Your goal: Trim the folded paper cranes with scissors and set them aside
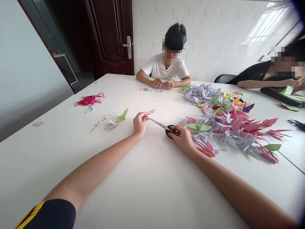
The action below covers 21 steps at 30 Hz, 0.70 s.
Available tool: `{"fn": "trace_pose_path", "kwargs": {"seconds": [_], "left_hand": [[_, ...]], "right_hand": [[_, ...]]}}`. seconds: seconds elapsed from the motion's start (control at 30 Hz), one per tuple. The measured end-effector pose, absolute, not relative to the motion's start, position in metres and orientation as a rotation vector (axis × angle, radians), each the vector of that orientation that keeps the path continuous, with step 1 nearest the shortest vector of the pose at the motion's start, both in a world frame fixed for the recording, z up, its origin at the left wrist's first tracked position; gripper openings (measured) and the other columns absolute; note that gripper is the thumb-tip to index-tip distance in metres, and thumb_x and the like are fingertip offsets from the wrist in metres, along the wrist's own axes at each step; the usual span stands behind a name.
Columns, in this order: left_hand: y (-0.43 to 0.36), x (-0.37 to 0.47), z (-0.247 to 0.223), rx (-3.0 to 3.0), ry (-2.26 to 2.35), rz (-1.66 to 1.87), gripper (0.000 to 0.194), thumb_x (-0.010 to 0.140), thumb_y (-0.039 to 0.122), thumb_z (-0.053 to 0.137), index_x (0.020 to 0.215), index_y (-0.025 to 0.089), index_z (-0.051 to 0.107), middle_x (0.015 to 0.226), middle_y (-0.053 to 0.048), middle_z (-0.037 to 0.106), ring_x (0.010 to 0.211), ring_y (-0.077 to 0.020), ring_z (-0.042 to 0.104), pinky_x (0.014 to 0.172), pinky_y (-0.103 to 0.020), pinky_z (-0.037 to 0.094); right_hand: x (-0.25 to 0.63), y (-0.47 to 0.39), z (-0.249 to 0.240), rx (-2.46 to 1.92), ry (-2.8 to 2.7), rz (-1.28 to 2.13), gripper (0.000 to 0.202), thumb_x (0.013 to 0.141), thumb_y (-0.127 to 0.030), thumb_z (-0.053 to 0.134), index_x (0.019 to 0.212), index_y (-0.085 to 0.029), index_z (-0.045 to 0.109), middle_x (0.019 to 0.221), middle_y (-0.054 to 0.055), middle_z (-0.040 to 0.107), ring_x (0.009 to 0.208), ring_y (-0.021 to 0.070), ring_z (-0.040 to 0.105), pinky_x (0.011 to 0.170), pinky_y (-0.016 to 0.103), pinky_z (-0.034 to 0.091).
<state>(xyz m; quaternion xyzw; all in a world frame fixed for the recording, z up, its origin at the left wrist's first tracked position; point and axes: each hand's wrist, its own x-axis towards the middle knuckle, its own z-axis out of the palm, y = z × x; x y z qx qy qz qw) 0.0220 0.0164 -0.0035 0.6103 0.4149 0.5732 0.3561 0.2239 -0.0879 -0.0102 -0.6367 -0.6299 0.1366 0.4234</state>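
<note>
Between the fingers of my left hand (140,123) is a pale lilac paper crane (151,112), partly hidden by the fingers. My right hand (182,137) grips a pair of scissors (158,123) by its black handles. The blades point left, and their tips meet the crane beside my left fingertips. Left of my left hand lie a green paper crane (122,115) and a grey-lilac one (111,124). Just right of my right hand, a spread pile of red, lilac and green paper cranes (234,122) covers the table.
A tangle of pink yarn (88,100) and a light blue scrap (91,110) lie on the white table (124,197) at the left. Across from me a person (166,68) handles small paper pieces. Another person (257,74) sits at the far right by a black tray (282,97).
</note>
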Motion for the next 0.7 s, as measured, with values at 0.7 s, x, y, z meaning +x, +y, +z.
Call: {"fn": "trace_pose_path", "kwargs": {"seconds": [0.7], "left_hand": [[0.0139,0.0211,-0.0013,1.702,1.160,1.492,0.030,0.080,0.001,0.052,0.090,0.020,0.074,0.105,-0.005,0.070,0.092,-0.0164,0.064,0.085,-0.031,0.052]], "right_hand": [[0.2213,-0.0886,-0.0088,-1.606,-1.517,0.324,0.025,0.072,-0.042,0.068,0.084,-0.021,0.065,0.083,0.004,0.067,0.065,0.0175,0.053,0.067,0.032,0.043]]}}
